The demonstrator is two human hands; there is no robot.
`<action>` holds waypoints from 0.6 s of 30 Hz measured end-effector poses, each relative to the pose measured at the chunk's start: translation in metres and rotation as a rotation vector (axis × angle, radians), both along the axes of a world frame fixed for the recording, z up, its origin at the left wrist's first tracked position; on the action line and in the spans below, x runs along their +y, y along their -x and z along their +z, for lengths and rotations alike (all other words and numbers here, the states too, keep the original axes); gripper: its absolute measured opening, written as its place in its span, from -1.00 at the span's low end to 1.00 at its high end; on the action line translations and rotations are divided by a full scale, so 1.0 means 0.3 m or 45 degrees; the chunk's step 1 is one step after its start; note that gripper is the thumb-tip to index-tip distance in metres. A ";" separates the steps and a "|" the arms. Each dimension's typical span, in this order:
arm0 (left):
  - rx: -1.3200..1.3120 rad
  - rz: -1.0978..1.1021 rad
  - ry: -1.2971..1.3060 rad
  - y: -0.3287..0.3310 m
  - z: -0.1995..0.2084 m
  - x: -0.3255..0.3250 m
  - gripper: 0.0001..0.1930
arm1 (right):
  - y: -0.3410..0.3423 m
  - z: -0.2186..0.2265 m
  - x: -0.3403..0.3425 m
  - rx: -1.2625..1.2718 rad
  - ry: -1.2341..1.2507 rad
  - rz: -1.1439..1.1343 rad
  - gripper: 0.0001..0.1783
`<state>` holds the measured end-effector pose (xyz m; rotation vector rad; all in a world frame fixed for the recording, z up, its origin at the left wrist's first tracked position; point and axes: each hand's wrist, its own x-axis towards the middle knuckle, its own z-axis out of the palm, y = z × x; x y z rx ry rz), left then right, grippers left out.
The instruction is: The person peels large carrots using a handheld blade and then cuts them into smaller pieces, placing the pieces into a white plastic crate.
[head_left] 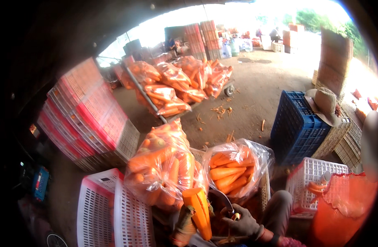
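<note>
At the lower middle, my left hand (184, 227) is closed on a thick peeled carrot (200, 214), held upright with a dark lengthwise line down it. Beside it my right hand (244, 222), in a greyish glove, is closed round the handle of a knife (224, 198) with a curved blade. The blade is near the carrot; whether they touch I cannot tell. Just beyond stands a clear plastic bag (259, 154), its mouth spread, holding carrots (228, 177). To its left is a fuller bag of carrots (168, 164). My left fingers are partly hidden and blurred.
White crates (133, 218) stand at the near left, below stacked pink crates (90, 107). A cart (141, 88) carries several carrot bags. At right are a blue crate (294, 127), a hat (324, 105), a white crate (316, 168) and a red mesh sack (341, 210). Peelings (219, 110) litter the floor.
</note>
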<state>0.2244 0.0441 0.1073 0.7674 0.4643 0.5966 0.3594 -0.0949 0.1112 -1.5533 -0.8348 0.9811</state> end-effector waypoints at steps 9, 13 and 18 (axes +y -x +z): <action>-0.066 -0.021 -0.010 -0.005 -0.030 -0.031 -0.28 | 0.018 0.146 -0.019 0.023 0.040 0.108 -0.62; -0.078 0.025 -0.118 -0.018 -0.008 -0.052 -0.28 | 0.018 0.062 -0.020 -0.157 -0.024 0.097 -0.62; -0.047 0.075 -0.190 -0.013 -0.001 -0.065 -0.28 | 0.013 0.043 -0.021 -0.427 -0.048 0.132 -0.69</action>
